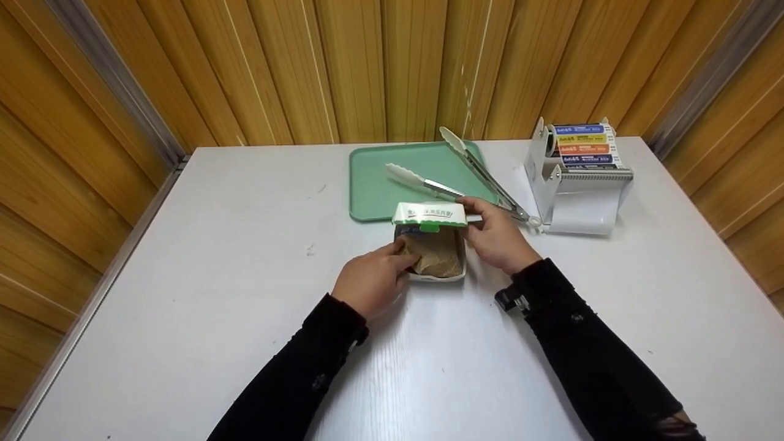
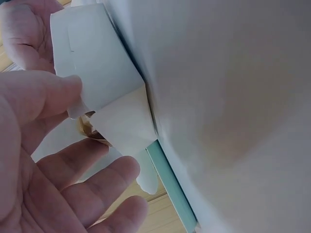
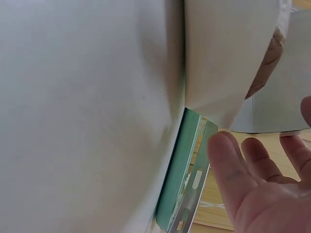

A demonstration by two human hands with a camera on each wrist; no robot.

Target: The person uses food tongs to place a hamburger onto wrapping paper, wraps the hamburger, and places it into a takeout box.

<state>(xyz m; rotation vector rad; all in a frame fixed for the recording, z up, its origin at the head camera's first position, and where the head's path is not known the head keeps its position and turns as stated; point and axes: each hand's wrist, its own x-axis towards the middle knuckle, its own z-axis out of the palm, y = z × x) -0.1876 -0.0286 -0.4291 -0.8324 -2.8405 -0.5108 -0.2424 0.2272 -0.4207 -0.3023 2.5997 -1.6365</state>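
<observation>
A small white paper food box (image 1: 436, 279) with a green-edged printed lid (image 1: 429, 214) stands on the table, its lid raised. Crumpled brown paper (image 1: 442, 248) fills the inside; whatever it may wrap is hidden. At the box's left side, my left hand (image 1: 372, 278) pinches the wall near the rim, fingers reaching over the brown paper. The left wrist view shows that thumb (image 2: 63, 94) on the white card, other fingers spread apart. My right hand (image 1: 495, 236) holds the lid's right edge between thumb and fingertips, and its remaining fingers (image 3: 226, 150) sit behind the lid.
Behind the box lies a green tray (image 1: 373, 184), with spread metal tongs (image 1: 484, 174) lying across its right part. A white label dispenser (image 1: 585, 205) with several coloured rolls stands at the back right. Wood-patterned panels (image 1: 355, 67) line the table's back edge.
</observation>
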